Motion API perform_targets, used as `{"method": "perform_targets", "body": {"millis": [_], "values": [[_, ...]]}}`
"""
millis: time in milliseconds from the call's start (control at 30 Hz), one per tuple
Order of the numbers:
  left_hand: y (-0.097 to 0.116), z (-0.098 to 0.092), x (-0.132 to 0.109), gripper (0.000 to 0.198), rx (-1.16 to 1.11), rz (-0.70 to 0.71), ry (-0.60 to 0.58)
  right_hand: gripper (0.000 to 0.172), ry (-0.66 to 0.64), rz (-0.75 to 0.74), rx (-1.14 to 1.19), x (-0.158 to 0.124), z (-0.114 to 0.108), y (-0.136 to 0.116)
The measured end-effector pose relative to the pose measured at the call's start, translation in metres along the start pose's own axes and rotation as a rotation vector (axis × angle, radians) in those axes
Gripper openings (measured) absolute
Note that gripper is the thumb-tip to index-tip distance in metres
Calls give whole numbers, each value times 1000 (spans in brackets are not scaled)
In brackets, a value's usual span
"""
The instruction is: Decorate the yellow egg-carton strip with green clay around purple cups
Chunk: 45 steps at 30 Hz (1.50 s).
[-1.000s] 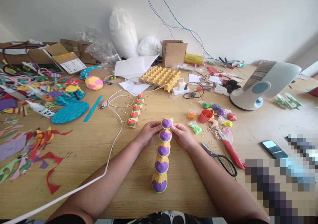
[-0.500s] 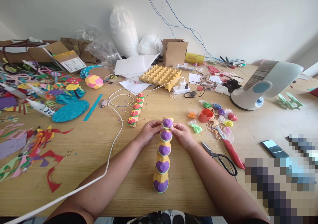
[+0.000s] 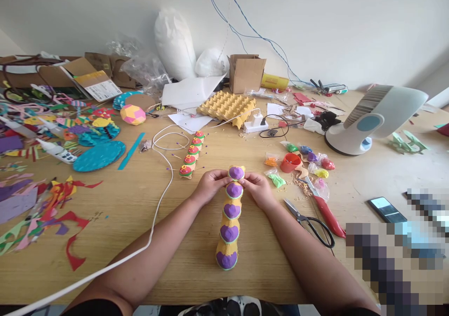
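Observation:
In front of me stretches a caterpillar-like strip of egg carton [image 3: 230, 211], yellow with purple clay patches edged in pale green on its several bumps. At its far end, my left hand [image 3: 213, 186] grips the last bump from the left side, thumb in front. My right hand [image 3: 258, 188] pinches the same bump from the right, its thumb close to the other one. The fingers behind the strip are partly hidden. Beyond my left hand lies a smaller carton strip [image 3: 192, 154] with red and green clay and yellow rings, with several pins around it.
Right of my hands are black-handled scissors [image 3: 310, 222], a red-handled knife [image 3: 328, 215], a red cup [image 3: 291, 162] and bags of coloured clay. A white fan [image 3: 372, 119] stands behind them. A white cable [image 3: 154, 222] crosses my left forearm. Paper scraps [image 3: 52, 208] cover the left side.
Both hands keep their hold on the far bump. The near end of the strip sits very slightly higher in view; little else differs.

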<state>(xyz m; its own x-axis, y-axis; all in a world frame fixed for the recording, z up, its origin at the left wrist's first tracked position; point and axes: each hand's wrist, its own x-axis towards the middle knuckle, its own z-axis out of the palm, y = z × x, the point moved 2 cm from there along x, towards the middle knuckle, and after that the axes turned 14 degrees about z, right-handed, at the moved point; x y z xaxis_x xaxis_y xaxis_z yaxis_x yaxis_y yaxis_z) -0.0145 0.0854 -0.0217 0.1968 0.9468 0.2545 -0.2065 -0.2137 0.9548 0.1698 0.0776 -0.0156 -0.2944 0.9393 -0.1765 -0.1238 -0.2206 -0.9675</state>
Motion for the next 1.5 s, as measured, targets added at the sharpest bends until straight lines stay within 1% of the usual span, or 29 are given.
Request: {"method": "perform_targets", "body": {"millis": [133, 300, 467, 667, 867, 933, 1033, 1167, 1333, 1500], "values": [[1, 0, 0, 32, 11, 7, 9, 23, 0, 0, -1, -1, 0, -2], [1, 0, 0, 32, 2, 9, -44, 24, -45, 10, -38, -2, -2, -5], [3, -2, 1, 31, 64, 29, -47, 23, -9, -2, -68, -4, -3, -8], [5, -3, 2, 30, 23, 31, -61, 27, -96, 22, -15, -7, -1, -13], [2, -4, 1, 26, 17, 29, -55, 26, -94, 44, 0, -6, -4, -8], [1, -4, 1, 25, 5, 20, -47, 29, -98, 81, 35, -4, -5, -3], [-2, -4, 1, 26, -44, -1, -32, 32, -110, 151, 175, -1, -5, 5], [-6, -4, 0, 27, -96, -18, -27, 31, -151, 226, 335, 0, -3, 9], [-6, -2, 0, 28, -84, -6, -33, 30, -178, 274, 396, -1, -2, 9], [-5, -2, 0, 30, -74, -14, -24, 28, -191, 266, 435, -2, -1, 9]]}}
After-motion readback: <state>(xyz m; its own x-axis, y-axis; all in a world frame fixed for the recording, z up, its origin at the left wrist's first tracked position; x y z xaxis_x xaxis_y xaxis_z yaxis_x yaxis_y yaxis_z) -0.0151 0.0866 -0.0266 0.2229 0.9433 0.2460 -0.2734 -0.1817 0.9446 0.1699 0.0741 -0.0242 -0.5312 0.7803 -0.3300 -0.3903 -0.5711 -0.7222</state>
